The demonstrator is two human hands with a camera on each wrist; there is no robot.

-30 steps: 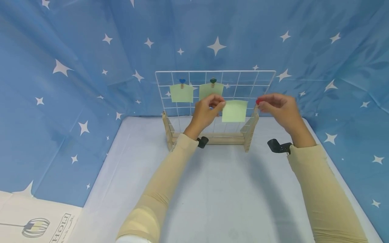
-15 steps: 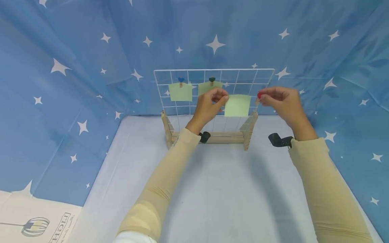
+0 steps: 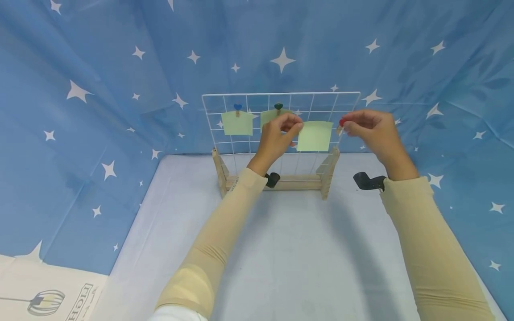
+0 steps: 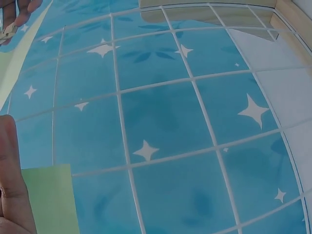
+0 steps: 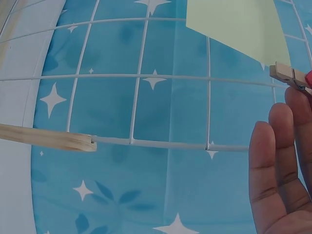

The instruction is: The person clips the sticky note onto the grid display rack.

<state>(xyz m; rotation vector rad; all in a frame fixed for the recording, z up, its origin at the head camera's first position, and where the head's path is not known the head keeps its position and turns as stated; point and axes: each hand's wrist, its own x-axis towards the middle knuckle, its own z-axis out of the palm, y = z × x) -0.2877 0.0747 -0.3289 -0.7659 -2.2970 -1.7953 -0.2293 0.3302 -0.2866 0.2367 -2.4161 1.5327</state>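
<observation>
My left hand (image 3: 278, 138) pinches a pale green paper note (image 3: 315, 136) by its left edge, in front of the white wire grid (image 3: 321, 93). To the note's right, my right hand (image 3: 373, 133) pinches a small wooden clothespin (image 5: 287, 74) with a red decoration (image 3: 342, 122). In the right wrist view the clothespin's tip points toward the note's lower corner. Two more green notes hang on the grid: one (image 3: 237, 123) under a blue heart clothespin (image 3: 238, 107), the other (image 3: 270, 117) under a dark green heart clothespin (image 3: 278, 106), partly hidden by my left hand.
The grid stands in a wooden base (image 3: 297, 183) on a white table (image 3: 297, 258). A blue curtain (image 3: 168, 67) with white stars hangs behind and at both sides. Cream printed cloth (image 3: 24, 285) lies at the lower left.
Both hands have risen a little. The left hand has carried its note up and slightly right, nearer the clothespin, which stays in the right hand.
</observation>
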